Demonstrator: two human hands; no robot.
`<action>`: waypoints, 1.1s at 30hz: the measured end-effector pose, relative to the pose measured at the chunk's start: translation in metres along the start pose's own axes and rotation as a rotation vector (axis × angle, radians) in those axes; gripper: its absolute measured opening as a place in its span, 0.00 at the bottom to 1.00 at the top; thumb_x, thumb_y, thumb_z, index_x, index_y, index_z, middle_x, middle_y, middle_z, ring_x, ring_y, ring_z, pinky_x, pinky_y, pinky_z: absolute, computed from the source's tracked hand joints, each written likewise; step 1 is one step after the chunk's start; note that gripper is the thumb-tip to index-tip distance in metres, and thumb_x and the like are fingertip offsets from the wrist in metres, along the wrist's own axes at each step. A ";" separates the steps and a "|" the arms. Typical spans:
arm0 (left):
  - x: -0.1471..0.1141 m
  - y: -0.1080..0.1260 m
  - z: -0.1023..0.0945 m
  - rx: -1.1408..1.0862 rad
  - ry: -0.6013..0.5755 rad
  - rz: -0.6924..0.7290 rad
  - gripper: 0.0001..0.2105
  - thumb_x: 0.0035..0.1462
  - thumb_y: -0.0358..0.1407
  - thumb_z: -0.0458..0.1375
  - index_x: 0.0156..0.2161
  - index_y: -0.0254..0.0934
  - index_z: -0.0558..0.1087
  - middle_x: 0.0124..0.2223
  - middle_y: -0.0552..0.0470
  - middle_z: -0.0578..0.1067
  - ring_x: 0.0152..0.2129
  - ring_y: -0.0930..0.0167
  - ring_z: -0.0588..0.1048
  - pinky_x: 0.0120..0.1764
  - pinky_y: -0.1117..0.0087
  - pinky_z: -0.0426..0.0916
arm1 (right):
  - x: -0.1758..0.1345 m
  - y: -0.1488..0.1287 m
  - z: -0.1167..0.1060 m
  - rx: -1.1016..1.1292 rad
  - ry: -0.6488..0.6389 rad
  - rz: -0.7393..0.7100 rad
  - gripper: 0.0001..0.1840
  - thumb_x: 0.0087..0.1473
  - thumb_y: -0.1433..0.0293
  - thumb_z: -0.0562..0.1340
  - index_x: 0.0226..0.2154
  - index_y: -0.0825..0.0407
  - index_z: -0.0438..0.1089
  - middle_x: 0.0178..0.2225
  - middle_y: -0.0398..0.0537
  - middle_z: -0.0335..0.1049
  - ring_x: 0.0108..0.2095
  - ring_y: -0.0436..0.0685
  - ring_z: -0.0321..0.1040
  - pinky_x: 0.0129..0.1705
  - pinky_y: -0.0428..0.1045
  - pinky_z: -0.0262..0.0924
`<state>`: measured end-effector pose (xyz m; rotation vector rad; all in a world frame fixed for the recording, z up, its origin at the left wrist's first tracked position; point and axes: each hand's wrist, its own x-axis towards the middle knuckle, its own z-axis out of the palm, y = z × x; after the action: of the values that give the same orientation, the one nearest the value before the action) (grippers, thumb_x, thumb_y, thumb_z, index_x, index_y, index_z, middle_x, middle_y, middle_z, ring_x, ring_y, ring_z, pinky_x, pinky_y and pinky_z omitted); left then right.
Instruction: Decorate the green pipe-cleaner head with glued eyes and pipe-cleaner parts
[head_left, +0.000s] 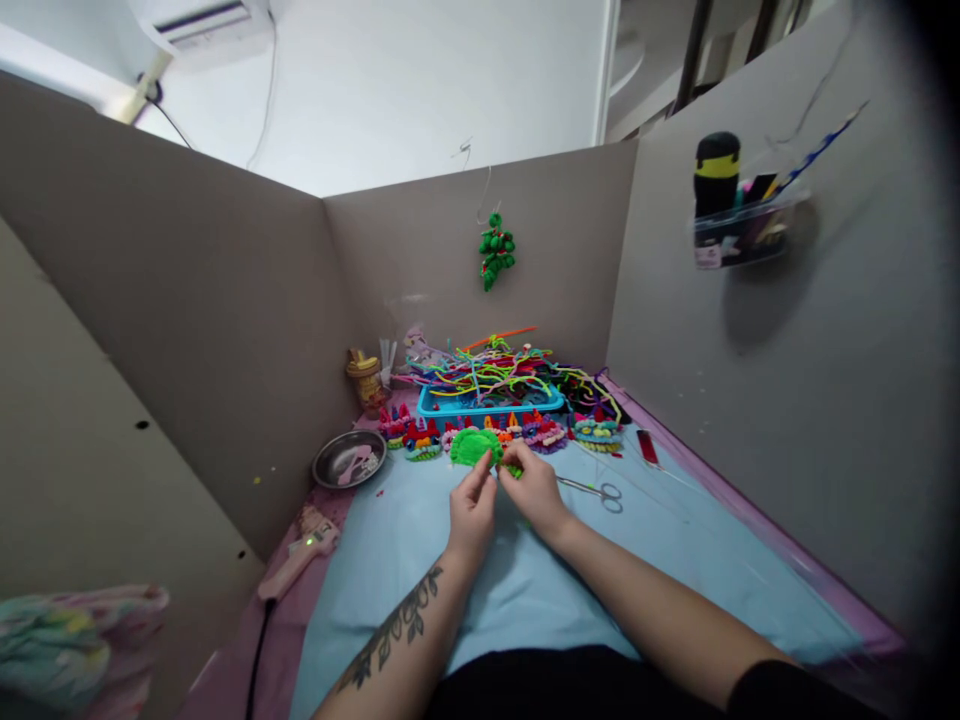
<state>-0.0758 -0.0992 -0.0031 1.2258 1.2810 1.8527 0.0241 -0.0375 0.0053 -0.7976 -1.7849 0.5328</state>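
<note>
A bright green fuzzy piece, rounded on top and apparently shaped from pipe cleaners (pixel 474 446), is held up over the blue cloth. Its lower edge is pinched by my left hand (pixel 473 508), thumb and fingers closed. At the piece's right side my right hand (pixel 532 488) is closed too, with a small bit of green showing at its fingertips; whether that bit joins the larger piece is hidden. Just right of my right hand lie metal scissors (pixel 600 492) on the cloth. Behind my hands stands a row of colourful fuzzy figures (pixel 544 432).
A blue tray (pixel 491 404) heaped with pipe cleaners stands at the back. To the left are a metal bowl (pixel 330 465), a pink glue gun (pixel 304 555) and a lidded cup (pixel 366 382). A red-handled tool (pixel 646 447) lies right. Grey partitions (pixel 480 310) enclose the table.
</note>
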 end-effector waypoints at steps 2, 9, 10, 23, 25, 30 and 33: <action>0.000 -0.001 0.000 -0.007 -0.004 -0.001 0.18 0.52 0.35 0.57 0.49 0.38 0.72 0.51 0.47 0.72 0.49 0.63 0.69 0.54 0.61 0.60 | 0.000 -0.001 0.000 -0.006 -0.005 -0.005 0.03 0.45 0.74 0.55 0.25 0.50 0.60 0.24 0.41 0.64 0.26 0.52 0.63 0.30 0.46 0.57; 0.004 -0.009 -0.001 -0.188 0.026 -0.098 0.20 0.50 0.37 0.59 0.50 0.37 0.71 0.53 0.45 0.71 0.51 0.63 0.68 0.54 0.62 0.59 | 0.000 0.001 0.000 0.065 0.032 0.046 0.06 0.47 0.70 0.58 0.32 0.51 0.65 0.30 0.46 0.69 0.31 0.55 0.67 0.33 0.49 0.61; 0.004 -0.009 -0.001 -0.214 0.031 -0.107 0.20 0.50 0.37 0.60 0.50 0.37 0.71 0.53 0.45 0.70 0.50 0.63 0.68 0.54 0.62 0.60 | 0.000 0.001 0.000 0.078 0.036 0.053 0.07 0.47 0.70 0.59 0.33 0.52 0.65 0.31 0.47 0.70 0.31 0.55 0.67 0.34 0.49 0.62; 0.014 -0.001 -0.006 -0.621 0.146 -0.328 0.16 0.45 0.35 0.63 0.42 0.35 0.74 0.40 0.45 0.78 0.37 0.67 0.76 0.45 0.65 0.66 | 0.003 -0.009 -0.015 0.130 0.087 -0.084 0.03 0.51 0.71 0.58 0.29 0.51 0.67 0.33 0.48 0.69 0.36 0.56 0.66 0.39 0.50 0.62; 0.018 -0.002 -0.009 -0.682 0.186 -0.364 0.14 0.44 0.32 0.64 0.39 0.36 0.74 0.36 0.48 0.78 0.32 0.70 0.77 0.43 0.66 0.66 | 0.002 -0.010 -0.017 0.165 0.065 -0.096 0.03 0.52 0.71 0.57 0.30 0.51 0.67 0.34 0.49 0.70 0.37 0.56 0.66 0.40 0.51 0.61; 0.023 -0.006 -0.016 -0.716 0.243 -0.390 0.10 0.42 0.28 0.64 0.33 0.38 0.71 0.29 0.54 0.76 0.25 0.75 0.75 0.40 0.69 0.67 | -0.002 -0.011 -0.018 0.178 -0.036 -0.082 0.05 0.51 0.71 0.57 0.31 0.51 0.69 0.30 0.46 0.71 0.33 0.55 0.68 0.36 0.49 0.62; 0.023 -0.009 -0.016 -0.713 0.267 -0.396 0.10 0.39 0.27 0.65 0.30 0.37 0.70 0.26 0.56 0.75 0.23 0.76 0.73 0.40 0.69 0.67 | -0.004 -0.009 -0.014 0.163 -0.055 -0.097 0.04 0.49 0.72 0.58 0.29 0.51 0.69 0.29 0.46 0.71 0.32 0.54 0.67 0.36 0.48 0.62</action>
<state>-0.1008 -0.0827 -0.0052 0.3327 0.7804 1.9449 0.0359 -0.0470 0.0142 -0.5856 -1.7947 0.6325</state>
